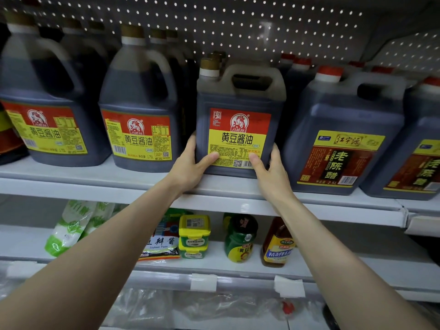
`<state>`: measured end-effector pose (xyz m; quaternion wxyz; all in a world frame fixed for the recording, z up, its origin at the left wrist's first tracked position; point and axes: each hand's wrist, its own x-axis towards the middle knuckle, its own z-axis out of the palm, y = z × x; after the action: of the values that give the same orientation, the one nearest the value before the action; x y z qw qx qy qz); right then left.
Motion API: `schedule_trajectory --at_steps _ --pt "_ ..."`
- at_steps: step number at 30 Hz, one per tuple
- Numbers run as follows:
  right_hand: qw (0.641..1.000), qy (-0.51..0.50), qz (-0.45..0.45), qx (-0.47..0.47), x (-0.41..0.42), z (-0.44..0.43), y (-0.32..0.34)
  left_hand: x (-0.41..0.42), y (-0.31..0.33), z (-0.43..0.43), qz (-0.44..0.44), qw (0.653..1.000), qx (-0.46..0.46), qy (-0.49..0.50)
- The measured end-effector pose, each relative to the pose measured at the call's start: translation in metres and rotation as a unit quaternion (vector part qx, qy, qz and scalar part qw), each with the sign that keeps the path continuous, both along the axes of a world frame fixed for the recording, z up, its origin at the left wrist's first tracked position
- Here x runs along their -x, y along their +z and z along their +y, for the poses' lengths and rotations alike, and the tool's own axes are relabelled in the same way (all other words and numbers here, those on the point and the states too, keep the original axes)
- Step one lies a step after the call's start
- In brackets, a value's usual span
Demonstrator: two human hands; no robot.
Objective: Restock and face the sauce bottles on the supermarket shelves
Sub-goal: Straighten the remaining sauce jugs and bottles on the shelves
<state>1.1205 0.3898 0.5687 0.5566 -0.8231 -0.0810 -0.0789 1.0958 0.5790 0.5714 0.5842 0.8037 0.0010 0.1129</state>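
Note:
A large dark soy sauce jug [239, 98] with a red and yellow label and a gold cap stands upright at the front edge of the white upper shelf [133, 184], label facing me. My left hand [194, 163] grips its lower left side, thumb on the label. On the other side my right hand [269, 165] grips the lower right corner, its thumb pressed near the barcode. More gold-capped jugs stand behind it.
Two soy sauce jugs [140, 115] of the same brand stand to the left, turned slightly. Red-capped vinegar jugs [345, 129] stand close on the right. The shelf below holds a yellow tub [194, 229], a green jar [240, 239], an amber bottle [278, 244] and white-green bags [71, 227].

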Motion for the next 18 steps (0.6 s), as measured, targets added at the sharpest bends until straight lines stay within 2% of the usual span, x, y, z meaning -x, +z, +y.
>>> schedule_trajectory --at_steps 7,14,18 --pt "0.998 0.026 0.009 -0.054 0.022 -0.008 0.010 0.014 0.007 -0.006 0.003 0.999 -0.005 0.042" --pt "0.997 0.007 -0.022 -0.076 0.068 -0.033 0.032 0.058 0.027 -0.035 -0.072 0.986 -0.035 0.144" --pt "0.996 -0.035 -0.040 -0.075 0.085 -0.067 0.038 0.068 0.037 -0.069 -0.060 0.994 -0.011 0.092"
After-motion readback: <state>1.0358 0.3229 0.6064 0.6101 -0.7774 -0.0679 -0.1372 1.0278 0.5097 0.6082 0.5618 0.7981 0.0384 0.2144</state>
